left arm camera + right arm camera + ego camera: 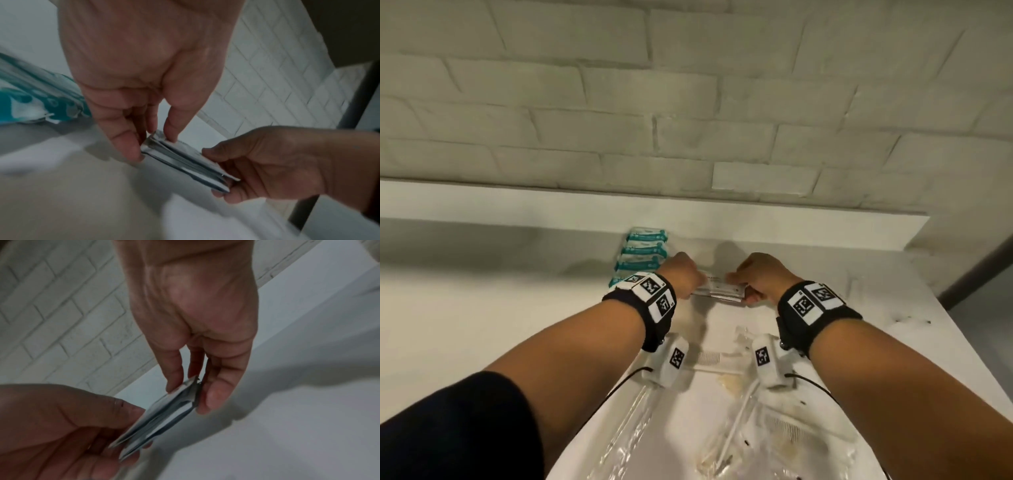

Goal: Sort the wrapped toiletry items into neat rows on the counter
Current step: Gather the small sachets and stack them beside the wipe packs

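Head view: left hand (683, 274) and right hand (760, 275) each pinching an end of stacked silver sachets (717, 291), at 3 o'clock from teal packets (645, 255). Best squared flush, then lowered onto counter (482, 308) parallel.

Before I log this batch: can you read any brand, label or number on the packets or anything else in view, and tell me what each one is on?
No text can be read.
Silver sachets, held between left hand and right hand: faint print, too blurred.
Teal-and-white packets in a row on the counter: print too small and blurred.
Wristband markers: black-and-white square codes, no letters or numbers.
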